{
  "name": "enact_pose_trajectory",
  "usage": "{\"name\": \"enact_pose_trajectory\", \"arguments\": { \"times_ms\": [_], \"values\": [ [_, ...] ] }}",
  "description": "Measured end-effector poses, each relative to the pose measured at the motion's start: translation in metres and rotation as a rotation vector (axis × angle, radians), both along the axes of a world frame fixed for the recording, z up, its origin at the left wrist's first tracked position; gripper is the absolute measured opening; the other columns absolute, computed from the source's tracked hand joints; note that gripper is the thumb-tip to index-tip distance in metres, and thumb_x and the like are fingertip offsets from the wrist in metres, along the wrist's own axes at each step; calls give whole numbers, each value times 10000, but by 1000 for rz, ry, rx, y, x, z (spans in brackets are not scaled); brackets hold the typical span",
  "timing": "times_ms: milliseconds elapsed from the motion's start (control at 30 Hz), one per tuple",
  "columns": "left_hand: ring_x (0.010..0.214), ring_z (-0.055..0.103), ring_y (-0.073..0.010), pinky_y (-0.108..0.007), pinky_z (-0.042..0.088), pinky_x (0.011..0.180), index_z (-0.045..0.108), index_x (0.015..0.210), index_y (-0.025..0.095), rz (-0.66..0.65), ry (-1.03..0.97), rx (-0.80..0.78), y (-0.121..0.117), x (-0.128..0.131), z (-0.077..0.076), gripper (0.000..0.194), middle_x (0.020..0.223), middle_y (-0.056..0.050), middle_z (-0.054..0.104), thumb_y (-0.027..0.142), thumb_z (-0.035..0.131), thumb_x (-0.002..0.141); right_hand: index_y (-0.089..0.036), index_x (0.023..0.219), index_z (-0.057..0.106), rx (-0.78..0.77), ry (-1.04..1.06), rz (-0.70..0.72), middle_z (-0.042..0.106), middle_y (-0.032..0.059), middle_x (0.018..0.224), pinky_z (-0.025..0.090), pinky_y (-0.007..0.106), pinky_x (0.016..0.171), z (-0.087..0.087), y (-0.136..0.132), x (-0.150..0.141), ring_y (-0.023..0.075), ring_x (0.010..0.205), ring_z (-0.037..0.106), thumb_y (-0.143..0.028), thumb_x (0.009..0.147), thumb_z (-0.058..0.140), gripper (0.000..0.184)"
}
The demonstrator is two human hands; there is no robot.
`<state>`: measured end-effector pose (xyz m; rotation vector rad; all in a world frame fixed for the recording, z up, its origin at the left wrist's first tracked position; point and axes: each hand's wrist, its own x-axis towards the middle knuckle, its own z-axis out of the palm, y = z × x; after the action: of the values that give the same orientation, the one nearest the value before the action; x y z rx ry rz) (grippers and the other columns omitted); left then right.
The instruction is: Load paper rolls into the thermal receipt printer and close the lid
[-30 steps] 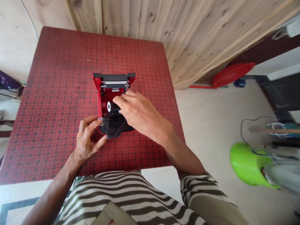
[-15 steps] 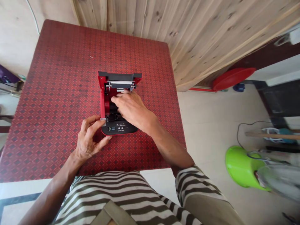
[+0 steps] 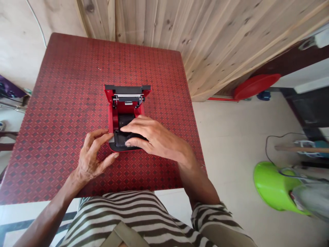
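A small red and black printer stands on the table, its lid raised and a roller and metal bar showing beneath it. My left hand grips the front left corner, fingers on the side and thumb at the front edge. Over the front panel lies a shiny black film-like piece, hiding the printed markings. My right hand reaches across from the right, with thumb and fingers closed around this black piece. Part of the inner compartment is hidden under that hand.
The printer rests on a table with a red patterned cover. Wooden boards run along its far edge. On the floor to the right are a green bucket-like container, a cable and a red round basin.
My right hand has moved from the back of the compartment towards the front panel, bringing the black piece over the markings. My left hand stays at the printer's corner.
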<state>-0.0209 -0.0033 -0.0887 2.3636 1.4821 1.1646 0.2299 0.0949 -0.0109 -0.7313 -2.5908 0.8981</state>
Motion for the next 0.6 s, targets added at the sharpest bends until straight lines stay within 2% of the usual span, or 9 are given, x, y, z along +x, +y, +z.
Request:
{"name": "enact_pose_trajectory", "arguments": {
  "times_ms": [67, 167, 233, 333, 433, 500, 600],
  "values": [
    [1181, 690, -257, -418, 634, 992, 568, 1461, 247, -9, 18, -6, 6, -4, 15, 561, 1325, -117, 671, 441, 746, 966, -174, 1298, 737, 13, 45, -18, 783, 109, 1241, 555, 476, 1124, -3, -7, 2, 246, 1172, 716, -442, 990, 752, 409],
    [1205, 679, -272, -471, 642, 1007, 593, 1446, 252, -20, 13, 15, 25, -9, 37, 531, 1324, -116, 680, 535, 670, 1003, -152, 1222, 765, 96, 87, -56, 793, 113, 1194, 592, 429, 1043, -7, -14, 3, 232, 1117, 699, -312, 1032, 702, 257],
    [1212, 662, -269, -444, 656, 934, 605, 1443, 263, -2, -37, 79, 46, -9, 50, 532, 1333, -108, 679, 562, 654, 1006, -137, 1169, 775, 171, 98, -79, 802, 111, 1153, 596, 412, 1010, -9, -15, 2, 222, 1063, 691, -224, 1067, 625, 201],
    [1322, 596, -268, -436, 620, 1012, 575, 1483, 234, 24, -29, 164, 82, -5, 64, 573, 1428, -107, 627, 548, 660, 1010, -148, 1092, 784, 279, 70, -121, 802, 107, 1104, 593, 419, 966, -10, -16, -1, 227, 1011, 678, -246, 1067, 630, 184],
    [1477, 495, -294, -468, 538, 1153, 463, 1570, 144, 9, -18, 106, 113, 0, 68, 725, 1556, -158, 550, 633, 563, 1045, -154, 1007, 777, 412, 9, -178, 781, 95, 1053, 579, 391, 898, -11, -16, -5, 227, 960, 656, -250, 1056, 651, 165],
    [1398, 583, -263, -444, 520, 1169, 392, 1600, 95, -41, -33, -4, 123, 2, 66, 791, 1522, -173, 592, 672, 480, 1066, -146, 973, 762, 497, 6, -212, 759, 83, 1002, 568, 356, 842, -12, -17, -7, 217, 907, 639, -251, 1044, 671, 156],
    [1209, 695, -223, -413, 549, 1121, 422, 1589, 114, -103, -49, -98, 117, 3, 64, 771, 1364, -124, 704, 680, 461, 1067, -138, 939, 741, 539, 52, -238, 731, 73, 934, 559, 325, 792, -15, -22, -7, 197, 842, 623, -292, 1053, 667, 205]
  ]
}}
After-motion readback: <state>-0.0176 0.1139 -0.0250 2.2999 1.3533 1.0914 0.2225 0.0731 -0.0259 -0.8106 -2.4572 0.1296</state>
